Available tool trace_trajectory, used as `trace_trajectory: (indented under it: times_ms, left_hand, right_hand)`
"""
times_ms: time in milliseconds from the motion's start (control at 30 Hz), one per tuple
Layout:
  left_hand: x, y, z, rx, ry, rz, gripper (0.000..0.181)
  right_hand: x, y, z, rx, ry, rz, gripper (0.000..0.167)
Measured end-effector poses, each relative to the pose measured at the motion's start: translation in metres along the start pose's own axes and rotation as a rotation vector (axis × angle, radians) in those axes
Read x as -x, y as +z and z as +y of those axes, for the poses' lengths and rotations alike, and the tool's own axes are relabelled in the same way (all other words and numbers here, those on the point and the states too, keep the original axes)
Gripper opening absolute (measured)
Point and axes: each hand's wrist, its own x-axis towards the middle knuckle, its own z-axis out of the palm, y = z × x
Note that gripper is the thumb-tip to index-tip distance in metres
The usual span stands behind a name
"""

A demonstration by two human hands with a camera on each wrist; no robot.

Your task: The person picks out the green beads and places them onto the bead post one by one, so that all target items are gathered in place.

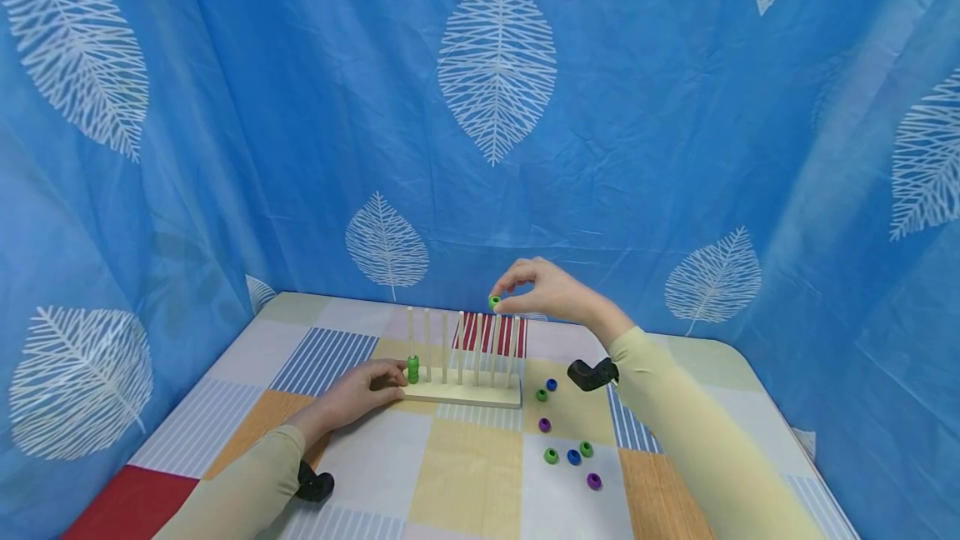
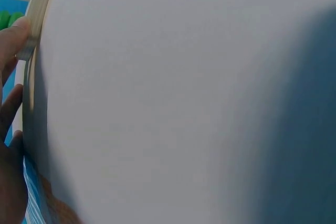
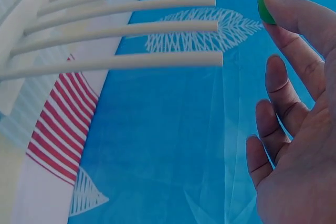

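A pale wooden base (image 1: 465, 392) with several upright pegs (image 3: 157, 60) stands on the table. Green beads (image 1: 413, 370) are stacked on its leftmost peg. My left hand (image 1: 354, 394) grips the base's left end, thumb at the front edge; the left wrist view shows its fingers (image 2: 11, 40) at the wood beside green beads. Above the pegs on the right side, my right hand (image 1: 546, 290) pinches a green bead (image 1: 494, 302) between thumb and finger. In the right wrist view that bead (image 3: 266, 11) is held beyond the peg tips, with the other fingers loosely bent.
Right of the base lie loose beads: a blue one (image 1: 551, 385), a green one (image 1: 542, 395) and a purple one (image 1: 544, 424), with several more nearer the front, among them a purple one (image 1: 594, 481). A blue leaf-patterned curtain (image 1: 645, 148) surrounds the checked table (image 1: 468, 473).
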Motion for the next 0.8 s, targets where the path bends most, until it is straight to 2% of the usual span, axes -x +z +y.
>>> trace_trajectory:
  times_ms: [333, 467, 800]
  left_hand:
    - [0.0, 0.0, 0.001, 0.016, 0.008, -0.005, 0.009]
    - [0.001, -0.001, 0.002, 0.015, 0.012, -0.008, 0.009]
    - [0.001, -0.002, 0.002, 0.011, 0.008, -0.003, 0.007]
  right_hand:
    - [-0.017, 0.013, -0.007, -0.041, -0.028, -0.028, 0.018]
    - [-0.024, 0.019, -0.009, -0.04, -0.06, -0.041, 0.018]
    - [-0.038, 0.028, -0.013, -0.038, -0.075, -0.057, 0.018]
